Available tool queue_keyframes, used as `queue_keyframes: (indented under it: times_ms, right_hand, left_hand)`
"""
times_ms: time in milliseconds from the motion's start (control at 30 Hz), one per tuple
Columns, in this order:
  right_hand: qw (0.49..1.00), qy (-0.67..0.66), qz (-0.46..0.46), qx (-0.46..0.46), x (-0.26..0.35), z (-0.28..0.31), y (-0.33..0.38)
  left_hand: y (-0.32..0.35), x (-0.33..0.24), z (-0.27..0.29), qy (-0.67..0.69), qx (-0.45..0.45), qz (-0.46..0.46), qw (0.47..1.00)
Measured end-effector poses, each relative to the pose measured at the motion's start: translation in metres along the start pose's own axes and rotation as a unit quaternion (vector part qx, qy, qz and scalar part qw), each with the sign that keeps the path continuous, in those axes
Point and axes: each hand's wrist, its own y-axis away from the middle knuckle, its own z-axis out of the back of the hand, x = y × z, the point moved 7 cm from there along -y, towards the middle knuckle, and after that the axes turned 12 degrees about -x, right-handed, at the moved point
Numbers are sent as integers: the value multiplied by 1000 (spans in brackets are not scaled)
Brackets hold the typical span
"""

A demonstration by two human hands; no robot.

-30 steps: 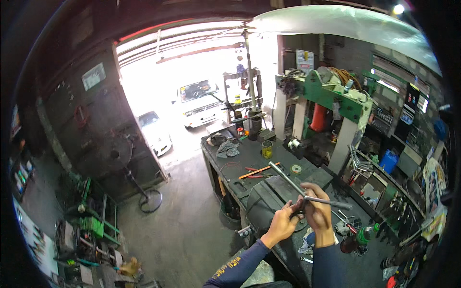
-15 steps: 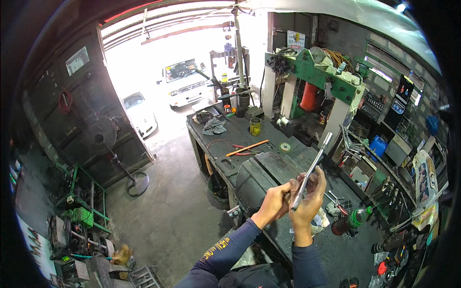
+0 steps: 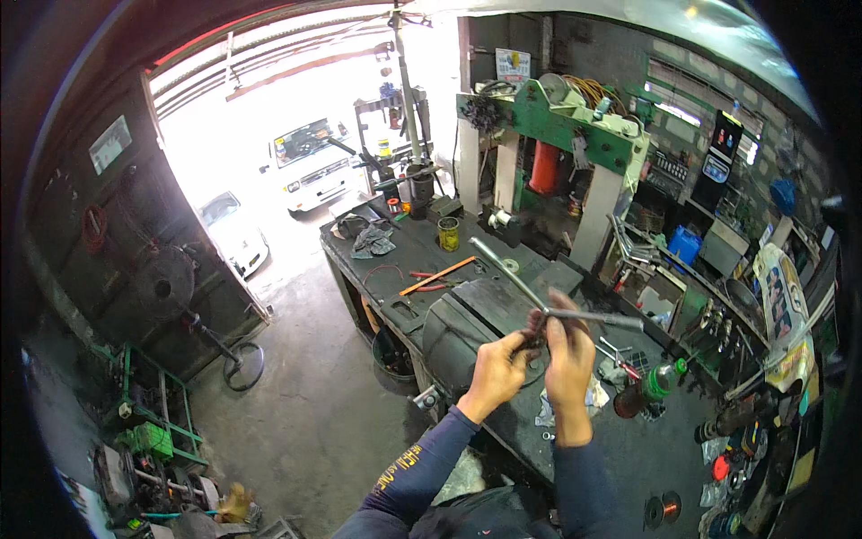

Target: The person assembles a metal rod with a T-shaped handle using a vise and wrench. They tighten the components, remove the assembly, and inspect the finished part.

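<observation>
Where the tool [image 3: 510, 275]'s two metal lengths meet at an angle, the head view shows the right hand [image 3: 568, 361] partly closed around it, thumb in front, holding it above the counter [image 3: 664, 449]. One length slants up to the left, the other runs out to the right. Fingers bent, the left hand [image 3: 496, 366] meets the right just below the bend; whether it also has hold of the tool cannot be told, as its fingertips are hidden.

Behind the hands, a dark block [image 3: 453, 337] sits on the counter. Beyond it lie an orange strip [image 3: 453, 268] and red pliers [image 3: 431, 288], near a yellow can [image 3: 448, 235]. To the right, a green-topped bottle [image 3: 660, 381] stands near a white cloth [image 3: 596, 395].
</observation>
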Motion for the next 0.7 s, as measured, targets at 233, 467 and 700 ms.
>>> queue_keyframes:
  times_ms: [233,467,700]
  right_hand:
    - [837,-117,-450,288,-56,-30,-47]
    - [996,-71,-20,50,-11,4,-14]
    - [877,-111,-375,278,-36,-43,-36]
  left_hand:
    - [2,4,-10,-64,31,-17,997]
    - [-6,22,0,2,-38,-10,999]
    - [-14,12,0,-7,38,40,998]
